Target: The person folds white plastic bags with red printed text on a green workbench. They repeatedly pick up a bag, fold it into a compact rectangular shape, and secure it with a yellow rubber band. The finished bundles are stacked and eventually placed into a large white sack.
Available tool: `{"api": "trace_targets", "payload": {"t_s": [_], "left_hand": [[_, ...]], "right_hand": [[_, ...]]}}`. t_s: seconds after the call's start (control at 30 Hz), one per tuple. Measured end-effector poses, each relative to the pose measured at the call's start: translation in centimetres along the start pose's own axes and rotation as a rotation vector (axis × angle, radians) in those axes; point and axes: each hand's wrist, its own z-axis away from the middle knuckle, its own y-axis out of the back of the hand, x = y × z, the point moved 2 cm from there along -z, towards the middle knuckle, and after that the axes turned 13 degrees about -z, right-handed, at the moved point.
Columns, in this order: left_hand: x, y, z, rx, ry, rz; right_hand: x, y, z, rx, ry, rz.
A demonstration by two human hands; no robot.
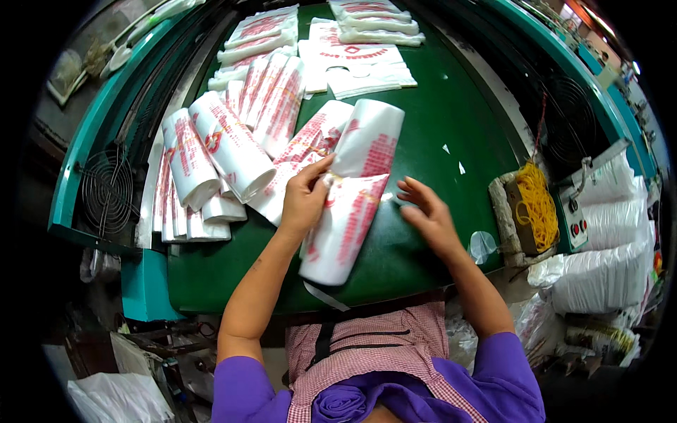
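My left hand (303, 201) pinches the middle of a rolled bundle of white plastic bags (349, 222) with red print. The bundle is drawn in at the waist, where a bit of yellow shows by my fingertips; how it is fastened there is hidden. Its two halves flare out toward the far side and toward me. Just right of it, my right hand (429, 215) hovers with fingers apart and nothing visible in them. Another printed bag bundle (310, 134) lies partly behind the held one.
Several rolled bag bundles (233, 148) are heaped on the left of the green table (437, 261). Flat bag stacks (374, 60) lie at the far end. On the right, a box holds yellow bands (539, 208) beside a control box with red buttons (577, 227). White bag packs (599, 275) stand beyond.
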Motion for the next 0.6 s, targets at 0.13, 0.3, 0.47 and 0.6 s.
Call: {"api": "trace_targets", "payload": {"t_s": [0.13, 0.3, 0.47, 0.6], "left_hand": [[3.7, -1.0, 0.7, 0.017, -0.641, -0.624], [-1.3, 1.7, 1.8, -0.141, -0.631, -1.261], [-2.8, -0.3, -1.9, 0.002, -0.616, -1.197], [-3.7, -1.0, -3.8, 0.032, -0.527, -1.174]], "right_hand": [[6.0, -3.9, -5.5, -0.163, 0.182, 0.397], [4.3, -3.8, -14.3, -0.583, 0.558, 0.649], [6.1, 1.1, -26.6, -0.154, 0.55, 1.279], [9.1, 1.0, -36.8, -0.117, 0.38, 1.458]]}}
